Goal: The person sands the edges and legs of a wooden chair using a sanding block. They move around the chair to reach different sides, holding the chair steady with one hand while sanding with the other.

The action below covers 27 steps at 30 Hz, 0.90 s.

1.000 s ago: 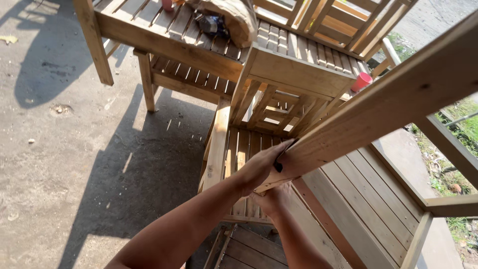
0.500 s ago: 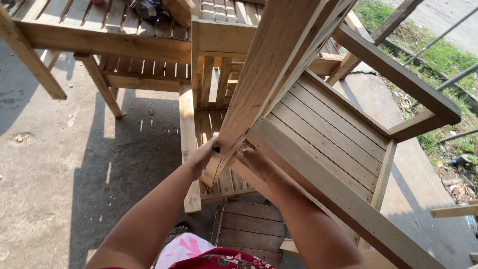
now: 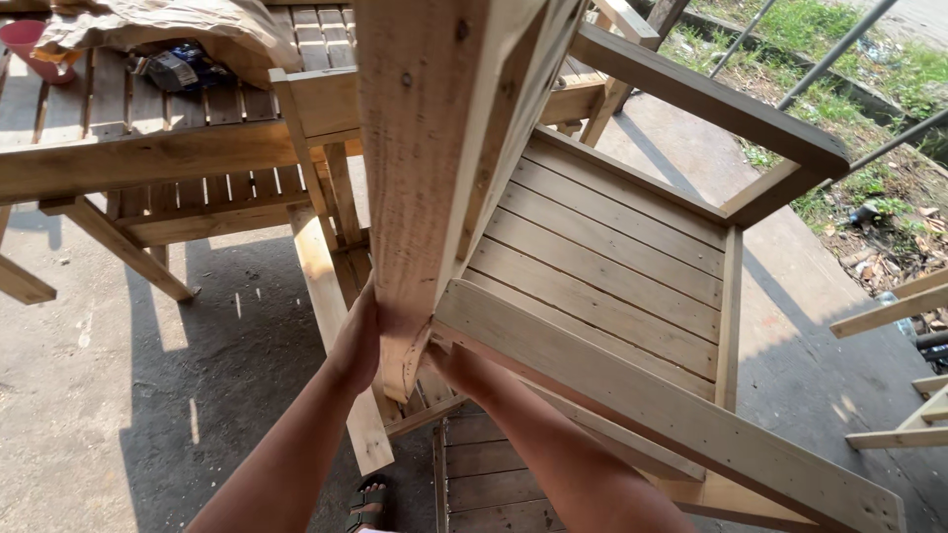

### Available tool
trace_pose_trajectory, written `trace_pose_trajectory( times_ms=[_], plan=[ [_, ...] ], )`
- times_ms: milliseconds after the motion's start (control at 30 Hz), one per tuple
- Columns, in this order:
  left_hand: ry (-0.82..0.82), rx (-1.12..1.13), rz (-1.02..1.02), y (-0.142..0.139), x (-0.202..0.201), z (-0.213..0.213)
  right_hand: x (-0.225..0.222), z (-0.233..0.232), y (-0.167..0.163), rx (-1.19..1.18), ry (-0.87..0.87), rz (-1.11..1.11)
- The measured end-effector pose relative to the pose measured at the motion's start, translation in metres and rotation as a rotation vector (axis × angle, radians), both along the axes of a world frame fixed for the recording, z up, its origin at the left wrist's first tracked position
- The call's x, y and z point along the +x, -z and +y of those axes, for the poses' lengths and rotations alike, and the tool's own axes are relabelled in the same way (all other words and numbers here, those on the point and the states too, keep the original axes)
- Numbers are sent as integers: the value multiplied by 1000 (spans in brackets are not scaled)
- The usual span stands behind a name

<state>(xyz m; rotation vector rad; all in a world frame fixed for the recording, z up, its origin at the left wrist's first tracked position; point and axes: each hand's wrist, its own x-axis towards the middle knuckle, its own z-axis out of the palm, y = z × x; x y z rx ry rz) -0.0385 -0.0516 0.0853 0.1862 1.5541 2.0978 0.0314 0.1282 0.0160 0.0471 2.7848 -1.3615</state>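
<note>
I hold a raw wooden slatted chair point(image 3: 602, 247) tilted up in front of me. Its thick armrest plank point(image 3: 434, 168) runs from the top of the view down to my hands. My left hand point(image 3: 357, 341) presses on the left side of the plank's rounded lower end. My right hand point(image 3: 462, 367) grips under the same end, where the plank meets the chair's front rail point(image 3: 632, 395); its fingers are partly hidden behind the wood. The chair's far armrest point(image 3: 721, 104) sticks out to the upper right.
A slatted wooden table point(image 3: 148, 148) stands at upper left with crumpled brown paper point(image 3: 168, 25), a dark packet point(image 3: 178, 69) and a red cup point(image 3: 25, 44). More wooden frames lie below and at right point(image 3: 889, 316). Concrete floor point(image 3: 118, 395), a grass verge point(image 3: 869, 79) and my sandalled foot point(image 3: 367, 501) show.
The chair has swung upward and toward me, its armrest plank turning from a rightward slant to nearly upright. Both hands stayed on the plank's lower end.
</note>
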Motion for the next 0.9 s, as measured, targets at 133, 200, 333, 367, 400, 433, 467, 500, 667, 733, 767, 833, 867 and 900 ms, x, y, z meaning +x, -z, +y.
trace_pose_trajectory(
  times_ms=[133,200,333,367,400,433,467,500,667,733,767,833,867,900],
  plan=[
    [-215,-18,-256,45,27,3,38,3,-32,286,-90,-262],
    [-274,-15,-334,66,37,7,58,12,-48,384,-110,-349],
    [-466,112,-584,96,54,24,99,40,-62,506,-197,-200],
    [-523,171,-563,100,55,28,109,48,-61,513,-194,-172],
    [-579,231,-541,102,55,32,119,57,-59,529,-185,-138],
    [-636,292,-519,103,55,34,130,65,-56,547,-176,-104],
    [-666,292,-519,102,54,35,140,73,-51,562,-168,-68],
    [-694,288,-518,99,52,33,150,80,-46,632,-151,-29],
    [-690,100,-414,68,60,24,188,106,-21,874,-13,181],
    [-589,-53,-236,55,70,30,199,113,-14,874,86,168],
    [-567,-190,-201,49,75,34,207,117,-11,875,140,157],
    [-509,-469,-126,40,81,44,220,125,-8,839,241,121],
    [-553,-513,-108,37,82,48,228,127,-7,823,295,110],
    [-598,-552,-88,34,81,54,233,132,-7,817,304,115]
  ],
)
